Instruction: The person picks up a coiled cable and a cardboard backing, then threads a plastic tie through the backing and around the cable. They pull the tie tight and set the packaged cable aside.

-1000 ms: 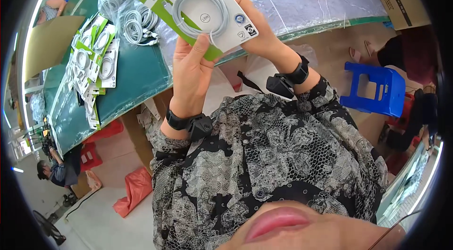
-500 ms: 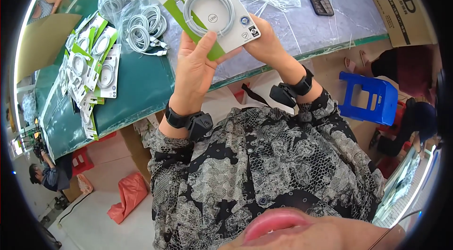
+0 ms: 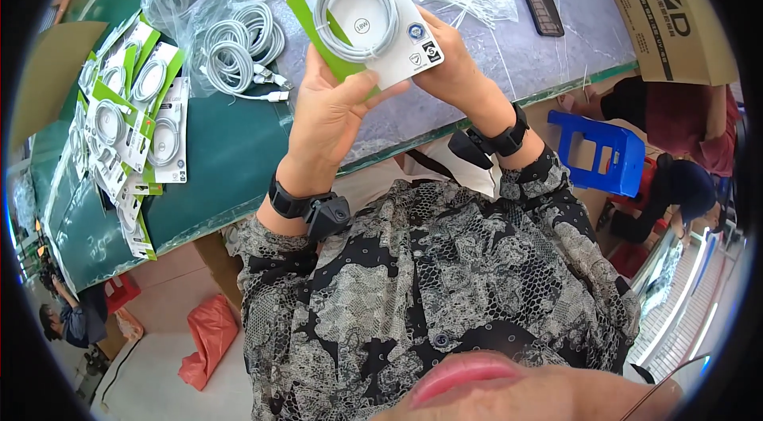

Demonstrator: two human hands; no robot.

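STEP: checking or closing the packed cable, I'd say | THING: white-and-green card blister pack with coiled white cable (image 3: pixel 362 20), held up over grey worktop (image 3: pixel 548 56) | left hand (image 3: pixel 330 115) fingers pinch lower edge | right hand (image 3: pixel 453 71) fingers clamp right edge | NEXT: probably set it on the stack of finished packs (image 3: pixel 131 127) to the left; needs a flat release.

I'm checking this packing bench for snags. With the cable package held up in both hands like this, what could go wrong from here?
1. The cable package is pinched only at its lower edge by the left hand and right hand; it may slip onto the table.
2. Loose coiled cables lie just beside it and could snag.
3. The stack of packaged cables nears the table edge and might slide off.
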